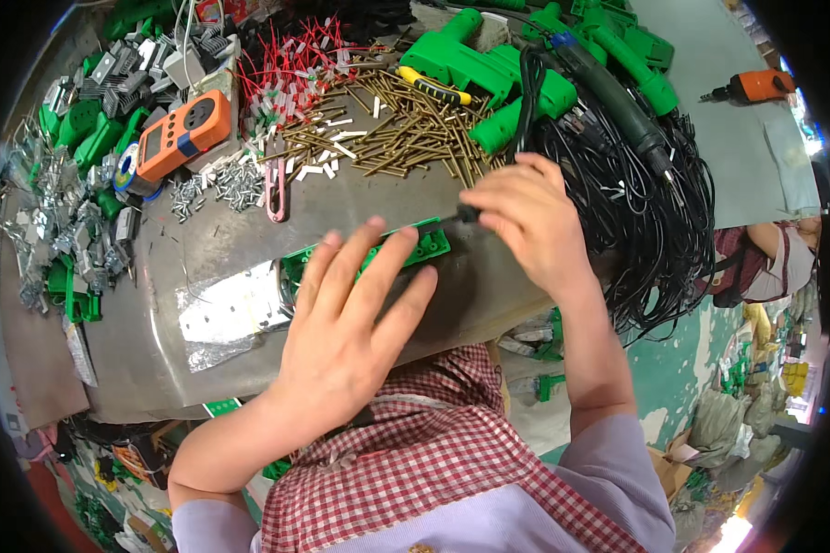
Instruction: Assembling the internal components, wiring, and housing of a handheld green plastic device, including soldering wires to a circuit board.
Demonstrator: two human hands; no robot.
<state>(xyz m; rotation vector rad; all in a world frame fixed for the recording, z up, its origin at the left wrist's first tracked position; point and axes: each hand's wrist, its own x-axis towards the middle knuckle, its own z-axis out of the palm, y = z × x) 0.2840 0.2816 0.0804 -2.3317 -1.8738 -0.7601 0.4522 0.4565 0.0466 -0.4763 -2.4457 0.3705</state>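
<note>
A long, narrow green plastic housing half (pixel 432 241) lies on the grey work surface in front of me, its hollow side up. My left hand (pixel 346 318) rests over it with fingers spread, hiding much of its middle. Just off the housing's right end, my right hand (pixel 530 217) pinches a black power cord (pixel 468 214) near its thick end sleeve. Part of the cord is hidden behind the fingers. A clear plastic bag with white pieces (pixel 231 309) lies left of the housing.
Brass-coloured rods (pixel 415 120) are heaped behind the housing, beside pink-handled tweezers (pixel 276 189) and small screws (pixel 240 184). An orange meter (pixel 186 136) stands left. Black cords (pixel 618 212) hang over the right edge. Green tool shells (pixel 475 60) lie at the back.
</note>
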